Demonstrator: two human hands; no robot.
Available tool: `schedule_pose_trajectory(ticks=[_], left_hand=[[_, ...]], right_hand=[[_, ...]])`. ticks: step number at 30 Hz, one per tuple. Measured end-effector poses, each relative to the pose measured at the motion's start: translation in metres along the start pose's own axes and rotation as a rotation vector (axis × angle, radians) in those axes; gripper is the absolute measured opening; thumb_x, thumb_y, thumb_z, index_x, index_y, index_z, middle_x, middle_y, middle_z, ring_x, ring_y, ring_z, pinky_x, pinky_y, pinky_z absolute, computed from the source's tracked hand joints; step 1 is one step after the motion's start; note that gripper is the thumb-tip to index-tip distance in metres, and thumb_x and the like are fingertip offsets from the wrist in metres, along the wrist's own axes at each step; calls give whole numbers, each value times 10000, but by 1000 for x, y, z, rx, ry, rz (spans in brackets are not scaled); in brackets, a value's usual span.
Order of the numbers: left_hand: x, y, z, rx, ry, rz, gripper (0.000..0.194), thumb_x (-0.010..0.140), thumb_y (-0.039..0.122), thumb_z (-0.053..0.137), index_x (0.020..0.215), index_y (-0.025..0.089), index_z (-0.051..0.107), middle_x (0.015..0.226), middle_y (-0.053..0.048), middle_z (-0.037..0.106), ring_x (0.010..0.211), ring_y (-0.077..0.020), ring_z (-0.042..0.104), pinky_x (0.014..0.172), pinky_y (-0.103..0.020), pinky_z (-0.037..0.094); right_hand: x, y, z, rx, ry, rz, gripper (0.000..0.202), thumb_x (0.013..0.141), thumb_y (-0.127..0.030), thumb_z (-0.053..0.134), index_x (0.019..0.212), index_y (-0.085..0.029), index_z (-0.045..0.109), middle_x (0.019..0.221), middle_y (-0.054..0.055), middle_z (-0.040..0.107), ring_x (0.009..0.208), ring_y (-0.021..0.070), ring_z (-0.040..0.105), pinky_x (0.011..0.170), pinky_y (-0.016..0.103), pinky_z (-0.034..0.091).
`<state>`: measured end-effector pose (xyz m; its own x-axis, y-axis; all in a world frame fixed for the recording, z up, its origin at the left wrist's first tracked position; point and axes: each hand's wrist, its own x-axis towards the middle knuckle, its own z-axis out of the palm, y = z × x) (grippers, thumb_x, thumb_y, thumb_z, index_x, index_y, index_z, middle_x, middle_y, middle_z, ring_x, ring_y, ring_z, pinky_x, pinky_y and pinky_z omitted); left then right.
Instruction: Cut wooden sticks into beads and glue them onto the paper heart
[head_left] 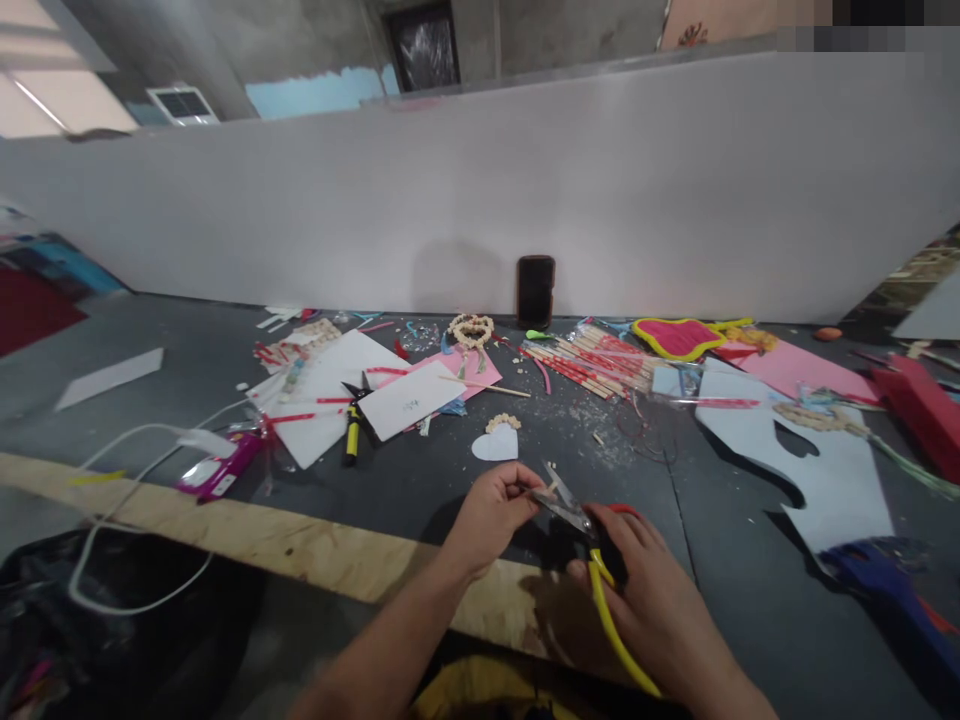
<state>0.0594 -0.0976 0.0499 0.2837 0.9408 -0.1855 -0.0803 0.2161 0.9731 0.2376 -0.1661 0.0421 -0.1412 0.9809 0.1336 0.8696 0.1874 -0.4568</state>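
Observation:
My right hand (pixel 637 575) grips a pair of scissors (pixel 566 512) with yellow and red on the handles; the blades are spread and point away to the left. Beside them, my left hand (pixel 491 515) is closed, thumb and fingers pinched at the blades. A small pale piece (pixel 553 486) shows between the blades at its fingertips; its kind is too small to tell. Just beyond the hands lies a white paper heart (pixel 496 444), with small beige pieces (pixel 504 423) along its upper edge.
Red-patterned sticks (pixel 592 360) and crumbs lie beyond my right hand. Yellow-handled pliers (pixel 352 432), white paper (pixel 409 402) and a purple glue gun (pixel 225 468) are left. A phone (pixel 535 291) leans on the partition (pixel 337 200). Cut white paper (pixel 847 470) and a blue-handled tool (pixel 892 600) lie right.

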Motion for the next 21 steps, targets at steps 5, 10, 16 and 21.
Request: schedule_pose_trajectory(ticks=[5, 10, 16, 21], left_hand=[[-2, 3, -1, -98, -7, -48, 106, 627, 161, 643, 723, 134, 604, 649, 6, 619, 594, -88, 533, 591, -191, 384], [-4, 1, -2, -140, -32, -43, 131, 621, 156, 645, 749, 131, 659, 715, -22, 664, 665, -118, 577, 669, -227, 428], [-4, -4, -2, -226, -44, -68, 122, 605, 158, 672, 723, 132, 655, 683, -16, 660, 637, -113, 576, 655, -227, 439], [-4, -2, -1, -200, -35, -49, 141, 616, 205, 702, 724, 129, 652, 685, -13, 654, 646, -109, 569, 665, -223, 428]], right_hand=[[3, -5, 1, 56, -46, -7, 447, 817, -394, 471, 1225, -212, 450, 1118, 114, 571, 1012, 231, 548, 861, 423, 428], [3, -9, -1, 26, -58, 1, 452, 825, -417, 450, 1221, -200, 451, 1116, 111, 578, 1002, 224, 561, 837, 385, 457], [4, -12, 0, 1, -41, -26, 446, 825, -413, 452, 1212, -193, 459, 1104, 116, 583, 997, 227, 562, 833, 385, 457], [3, -14, 3, -77, -21, -43, 428, 840, -403, 431, 1205, -182, 472, 1060, 120, 607, 941, 234, 590, 780, 374, 476]])
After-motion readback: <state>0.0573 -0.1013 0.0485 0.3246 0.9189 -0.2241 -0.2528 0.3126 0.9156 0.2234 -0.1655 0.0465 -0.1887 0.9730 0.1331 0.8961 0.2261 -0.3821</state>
